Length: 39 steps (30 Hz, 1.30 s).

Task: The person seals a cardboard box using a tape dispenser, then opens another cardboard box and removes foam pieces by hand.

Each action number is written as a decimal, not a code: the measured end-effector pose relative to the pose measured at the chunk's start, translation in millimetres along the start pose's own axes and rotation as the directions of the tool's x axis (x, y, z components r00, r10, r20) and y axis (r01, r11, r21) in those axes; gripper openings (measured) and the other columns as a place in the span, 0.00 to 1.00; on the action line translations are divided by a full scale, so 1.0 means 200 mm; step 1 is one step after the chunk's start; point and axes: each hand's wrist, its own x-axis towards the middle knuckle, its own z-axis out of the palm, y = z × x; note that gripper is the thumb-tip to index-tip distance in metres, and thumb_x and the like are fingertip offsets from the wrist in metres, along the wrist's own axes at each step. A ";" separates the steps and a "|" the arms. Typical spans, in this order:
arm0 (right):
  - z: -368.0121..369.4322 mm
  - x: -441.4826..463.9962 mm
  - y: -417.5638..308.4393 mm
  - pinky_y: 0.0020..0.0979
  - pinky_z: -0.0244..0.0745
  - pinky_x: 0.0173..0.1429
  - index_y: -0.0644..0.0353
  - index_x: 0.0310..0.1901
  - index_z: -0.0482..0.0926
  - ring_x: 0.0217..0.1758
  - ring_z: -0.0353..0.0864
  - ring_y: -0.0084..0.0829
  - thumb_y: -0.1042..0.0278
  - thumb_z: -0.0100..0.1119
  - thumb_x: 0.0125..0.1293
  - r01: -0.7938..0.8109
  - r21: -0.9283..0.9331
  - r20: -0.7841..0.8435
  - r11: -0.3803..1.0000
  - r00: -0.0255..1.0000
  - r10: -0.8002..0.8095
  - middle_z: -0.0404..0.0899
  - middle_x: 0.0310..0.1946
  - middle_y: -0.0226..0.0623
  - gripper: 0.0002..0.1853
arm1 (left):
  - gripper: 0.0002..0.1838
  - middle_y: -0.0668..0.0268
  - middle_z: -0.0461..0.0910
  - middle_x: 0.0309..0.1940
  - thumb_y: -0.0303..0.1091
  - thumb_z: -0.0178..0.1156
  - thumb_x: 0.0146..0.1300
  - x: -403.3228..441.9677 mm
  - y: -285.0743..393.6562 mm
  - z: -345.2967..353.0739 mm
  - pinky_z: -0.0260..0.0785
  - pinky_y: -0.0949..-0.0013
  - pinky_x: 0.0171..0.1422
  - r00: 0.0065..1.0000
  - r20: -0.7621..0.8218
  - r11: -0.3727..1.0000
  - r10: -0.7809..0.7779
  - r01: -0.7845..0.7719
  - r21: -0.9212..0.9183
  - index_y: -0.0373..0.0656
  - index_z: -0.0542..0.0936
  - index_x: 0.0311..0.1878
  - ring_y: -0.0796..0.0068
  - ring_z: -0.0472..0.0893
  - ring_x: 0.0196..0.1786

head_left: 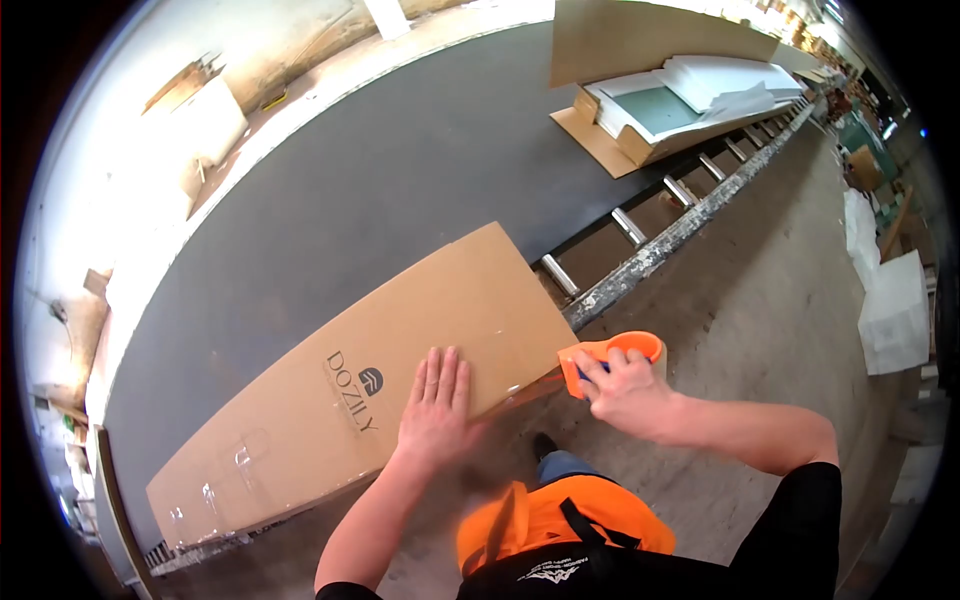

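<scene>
A long brown cardboard box [440, 300] printed "DOZILY" lies closed on the dark conveyor belt in front of me. My left hand [437, 405] rests flat on its top near the edge closest to me, fingers stretched out. At the box's right corner, my right hand [630, 390] grips an orange tape dispenser [640, 345] with a blue part under the fingers. The dispenser is against or very near the box's near side edge. Clear tape shines along that edge and at the box's left end.
Farther along the belt [330, 160] stands an open carton [640, 145] with white foam and a greenish panel inside. Metal rollers [630, 228] and a worn rail [660, 250] run along the belt's near side. White foam sheets [893, 310] lie on the floor at right.
</scene>
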 end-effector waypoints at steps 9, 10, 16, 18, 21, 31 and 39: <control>0.22 0.36 -0.59 0.42 0.67 0.30 0.56 0.40 0.90 0.39 0.81 0.40 0.66 0.61 0.56 0.237 -0.847 0.303 0.476 0.951 0.066 0.84 0.49 0.49 0.13 | 0.56 0.35 0.53 0.76 0.70 0.59 0.59 0.19 0.20 0.12 0.36 0.27 0.79 0.933 -0.232 0.957 -0.276 0.245 -0.154 0.29 0.60 0.75 0.21 0.47 0.77; 0.26 0.36 -0.61 0.43 0.69 0.32 0.55 0.41 0.90 0.41 0.82 0.39 0.65 0.62 0.56 0.323 -0.846 0.380 0.423 0.923 0.056 0.85 0.48 0.46 0.13 | 0.55 0.35 0.53 0.76 0.69 0.59 0.59 0.19 0.19 0.13 0.38 0.28 0.79 0.927 -0.257 0.955 -0.272 0.228 -0.190 0.30 0.61 0.75 0.22 0.48 0.77; 0.14 0.21 -0.22 0.46 0.79 0.48 0.48 0.48 0.89 0.51 0.87 0.37 0.55 0.71 0.53 0.593 0.088 0.951 0.800 0.189 -0.244 0.88 0.47 0.32 0.20 | 0.41 0.44 0.63 0.74 0.51 0.61 0.63 -0.09 0.08 0.19 0.51 0.44 0.81 0.896 -0.364 0.967 -0.255 0.248 -0.067 0.36 0.65 0.74 0.40 0.62 0.76; 0.12 0.19 -0.14 0.37 0.80 0.53 0.38 0.50 0.89 0.50 0.88 0.35 0.45 0.71 0.41 0.368 0.219 0.976 0.904 -0.071 -0.208 0.89 0.45 0.34 0.29 | 0.34 0.49 0.68 0.72 0.40 0.61 0.63 -0.30 -0.05 0.35 0.56 0.50 0.80 0.815 -0.543 0.964 -0.201 0.262 0.037 0.37 0.69 0.72 0.51 0.68 0.75; -0.05 0.11 -0.12 0.37 0.80 0.53 0.30 0.54 0.87 0.50 0.87 0.36 0.45 0.71 0.40 0.045 0.476 0.853 0.879 0.222 -0.473 0.87 0.51 0.28 0.31 | 0.32 0.56 0.71 0.71 0.30 0.57 0.58 -0.90 -0.41 0.28 0.63 0.56 0.78 0.790 -0.557 0.954 -0.255 0.300 -0.011 0.37 0.72 0.69 0.61 0.72 0.73; -0.41 0.51 -0.77 0.42 0.71 0.69 0.61 0.56 0.85 0.63 0.80 0.44 0.74 0.76 0.35 0.047 0.985 -0.044 -0.165 0.999 0.023 0.79 0.61 0.54 0.36 | 0.52 0.57 0.74 0.69 0.64 0.70 0.44 -2.13 -1.25 0.26 0.64 0.56 0.77 0.849 -0.440 0.938 -0.292 0.345 0.043 0.36 0.73 0.68 0.58 0.73 0.72; -0.37 1.16 -1.67 0.40 0.81 0.62 0.72 0.63 0.72 0.51 0.86 0.41 0.72 0.65 0.42 -0.009 0.758 0.252 -0.652 0.926 0.281 0.84 0.51 0.46 0.40 | 0.59 0.56 0.68 0.73 0.62 0.73 0.37 -3.16 -1.88 0.37 0.60 0.56 0.80 0.762 -0.409 0.840 -0.503 0.543 -0.022 0.36 0.68 0.71 0.56 0.68 0.75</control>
